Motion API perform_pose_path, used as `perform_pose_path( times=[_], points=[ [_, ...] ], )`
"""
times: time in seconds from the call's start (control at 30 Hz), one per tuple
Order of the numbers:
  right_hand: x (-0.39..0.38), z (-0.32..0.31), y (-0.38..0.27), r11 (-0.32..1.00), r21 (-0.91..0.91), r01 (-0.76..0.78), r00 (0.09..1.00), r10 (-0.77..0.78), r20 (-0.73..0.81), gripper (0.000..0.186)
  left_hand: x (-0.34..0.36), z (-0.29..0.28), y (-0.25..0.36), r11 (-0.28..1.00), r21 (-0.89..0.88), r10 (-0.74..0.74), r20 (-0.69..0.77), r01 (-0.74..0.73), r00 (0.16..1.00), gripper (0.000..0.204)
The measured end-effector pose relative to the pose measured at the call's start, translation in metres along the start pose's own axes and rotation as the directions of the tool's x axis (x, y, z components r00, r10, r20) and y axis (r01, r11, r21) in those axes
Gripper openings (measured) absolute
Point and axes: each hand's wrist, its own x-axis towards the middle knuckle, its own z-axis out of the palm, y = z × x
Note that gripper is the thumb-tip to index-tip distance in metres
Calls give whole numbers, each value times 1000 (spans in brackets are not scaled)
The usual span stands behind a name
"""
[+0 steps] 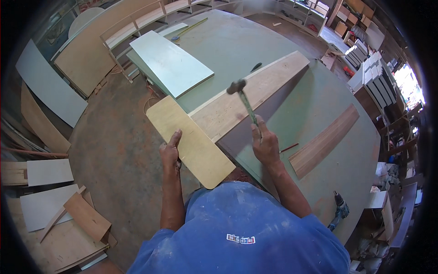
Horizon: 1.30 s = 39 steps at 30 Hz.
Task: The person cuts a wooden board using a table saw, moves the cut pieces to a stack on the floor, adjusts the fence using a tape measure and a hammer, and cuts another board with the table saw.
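Observation:
My right hand (265, 145) is closed round the handle of a hammer (246, 104), its dark head raised over a long wooden plank assembly (255, 89). With my left hand (170, 151) I grip the edge of a pale yellow board (194, 144) with rounded corners, thumb on top and fingers underneath. This board lies crosswise against the near end of the plank assembly. A red pencil-like stick (289, 148) rests on the green table (292, 123) just right of my right hand.
A white panel (171, 61) lies at the table's far left, with a yellow tape measure (191, 28) behind it. To the right are a brown wood strip (325, 140) and a cordless drill (339, 210). Boards (86, 217) are stacked on the floor at left.

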Motion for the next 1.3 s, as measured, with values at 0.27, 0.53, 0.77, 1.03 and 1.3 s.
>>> perform_pose_path(
  times=[0.27,0.53,0.77,1.03,1.3],
  points=[
    [7,14,54,981,16,-192,959,184,214,42,2,-33,7,996,31,-82,9,82,997,40],
    [56,-35,119,954,-112,-278,959,267,-99,41,-28,-113,75,989,109,-108,38,104,993,42],
    [124,-60,146,938,-150,-312,925,264,-272,42,-60,-196,102,986,134,-106,46,99,993,50],
    [172,-7,195,838,-380,-393,907,421,-10,43,-61,-205,97,986,117,-122,-2,121,993,51],
    [180,0,194,866,-317,-387,921,349,-172,38,-55,-200,97,988,106,-110,-35,113,993,51]
  ],
)
